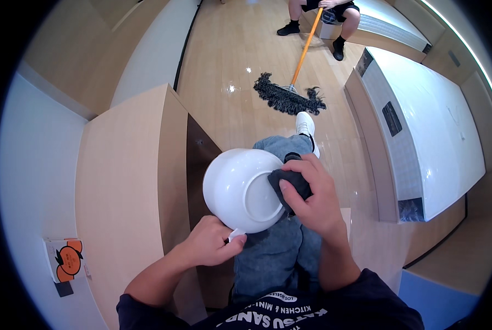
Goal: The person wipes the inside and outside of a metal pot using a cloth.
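Observation:
Over my lap is a white bowl point(224, 181), tilted so its round base ring faces up toward me. My left hand point(216, 240) is closed on the small white handle at the bowl's lower edge. My right hand point(315, 195) is closed on a dark grey cloth point(291, 188), which presses on the bowl's right side by the base. Part of the cloth is hidden under my fingers. The bowl's inside faces away and does not show.
A light wood cabinet point(122, 192) stands close on my left, with an orange-and-white box point(67, 261) beside it. Ahead, a seated person point(345, 19) holds a mop point(290, 99) on the wooden floor. A plastic-wrapped mattress point(427, 132) on a base is at right.

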### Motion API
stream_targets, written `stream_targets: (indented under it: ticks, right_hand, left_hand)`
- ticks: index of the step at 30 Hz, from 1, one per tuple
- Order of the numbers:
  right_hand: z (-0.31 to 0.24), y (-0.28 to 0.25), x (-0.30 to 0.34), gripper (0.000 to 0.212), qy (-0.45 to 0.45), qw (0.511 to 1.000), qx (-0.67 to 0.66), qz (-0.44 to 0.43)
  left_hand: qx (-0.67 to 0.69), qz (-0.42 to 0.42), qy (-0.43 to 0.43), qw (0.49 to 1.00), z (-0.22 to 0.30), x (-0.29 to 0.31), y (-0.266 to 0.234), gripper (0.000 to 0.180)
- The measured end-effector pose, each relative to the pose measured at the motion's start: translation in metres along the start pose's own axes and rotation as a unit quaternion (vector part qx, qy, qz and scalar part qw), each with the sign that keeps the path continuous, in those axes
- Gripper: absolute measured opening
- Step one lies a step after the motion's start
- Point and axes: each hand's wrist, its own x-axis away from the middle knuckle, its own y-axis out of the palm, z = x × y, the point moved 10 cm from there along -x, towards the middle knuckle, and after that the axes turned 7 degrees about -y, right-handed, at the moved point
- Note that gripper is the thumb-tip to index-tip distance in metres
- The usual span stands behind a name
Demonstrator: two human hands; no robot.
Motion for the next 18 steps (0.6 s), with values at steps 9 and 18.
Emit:
stream_targets:
  ticks: [9,18]
  right_hand:
    - [0.014,0.000,0.002,0.026,0.012,0.989,-0.049,-0.139]
    - [-0.003,0.001,-0.003,0.025,-0.026,0.999,-0.033,0.004]
  left_hand:
    - [-0.005,0.001,-0.005,1.000,-0.004,0.000,-0.001,0.032]
    - [-0.029,-0.036,-0.017,0.999,0.004,-0.001,0.001,0.024]
